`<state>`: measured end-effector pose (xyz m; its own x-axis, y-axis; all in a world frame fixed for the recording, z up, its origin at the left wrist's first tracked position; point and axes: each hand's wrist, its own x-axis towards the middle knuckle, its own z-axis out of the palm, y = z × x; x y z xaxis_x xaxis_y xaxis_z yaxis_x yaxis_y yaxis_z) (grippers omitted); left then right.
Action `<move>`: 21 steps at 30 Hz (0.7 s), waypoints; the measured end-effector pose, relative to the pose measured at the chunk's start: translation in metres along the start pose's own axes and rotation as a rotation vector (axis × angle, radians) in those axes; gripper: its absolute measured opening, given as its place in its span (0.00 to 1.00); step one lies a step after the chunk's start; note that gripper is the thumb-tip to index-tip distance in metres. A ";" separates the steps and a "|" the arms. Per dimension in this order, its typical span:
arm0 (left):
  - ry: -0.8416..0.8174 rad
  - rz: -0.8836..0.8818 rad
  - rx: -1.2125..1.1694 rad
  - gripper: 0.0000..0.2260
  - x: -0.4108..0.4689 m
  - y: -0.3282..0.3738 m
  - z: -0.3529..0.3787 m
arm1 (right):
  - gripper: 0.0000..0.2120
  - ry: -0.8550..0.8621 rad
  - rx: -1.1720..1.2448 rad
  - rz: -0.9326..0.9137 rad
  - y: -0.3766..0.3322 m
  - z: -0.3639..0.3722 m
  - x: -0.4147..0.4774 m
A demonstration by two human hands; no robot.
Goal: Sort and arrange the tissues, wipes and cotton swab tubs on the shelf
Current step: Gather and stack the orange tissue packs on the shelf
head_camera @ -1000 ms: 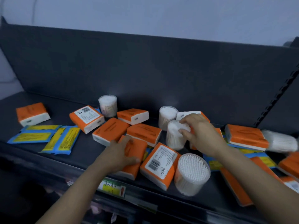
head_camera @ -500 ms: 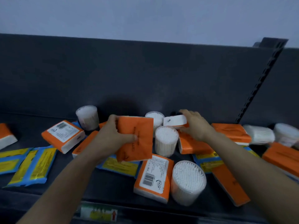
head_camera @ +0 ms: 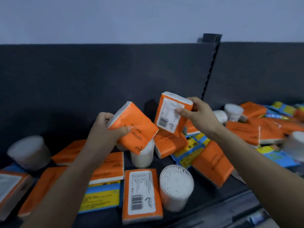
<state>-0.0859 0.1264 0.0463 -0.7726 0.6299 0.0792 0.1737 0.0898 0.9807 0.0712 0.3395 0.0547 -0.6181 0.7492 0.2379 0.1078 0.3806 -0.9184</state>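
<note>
Fingers of your left hand (head_camera: 104, 131) clamp an orange tissue pack (head_camera: 137, 129) printed "COTTON"; right hand (head_camera: 202, 116) grips a second pack (head_camera: 171, 111), barcode label (head_camera: 165, 120) toward you.

Both bare forearms reach in from the near edge and angle toward the middle. The left hand (head_camera: 105, 129) is held up, thumb pressed on the near face of an orange pack (head_camera: 136, 129), fingers curled round its far left edge, holding it tilted. The right hand (head_camera: 199, 116), just to the right and a little higher, grips a labelled pack (head_camera: 171, 112) by its top right corner, thumb on the label, fingers behind. The hands do not touch.
</note>
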 end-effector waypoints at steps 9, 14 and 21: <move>-0.004 0.040 -0.069 0.16 0.007 0.010 0.070 | 0.18 -0.050 -0.352 -0.079 0.014 -0.078 -0.037; 0.003 0.066 -0.161 0.14 -0.006 0.023 0.114 | 0.15 -0.146 -0.350 -0.090 0.036 -0.123 -0.048; -0.050 0.099 -0.146 0.13 -0.047 0.050 0.214 | 0.08 -0.072 -0.201 -0.032 0.061 -0.224 -0.071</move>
<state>0.0896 0.2661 0.0532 -0.7240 0.6683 0.1709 0.1537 -0.0852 0.9844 0.2961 0.4306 0.0526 -0.6769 0.6970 0.2367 0.2357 0.5098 -0.8274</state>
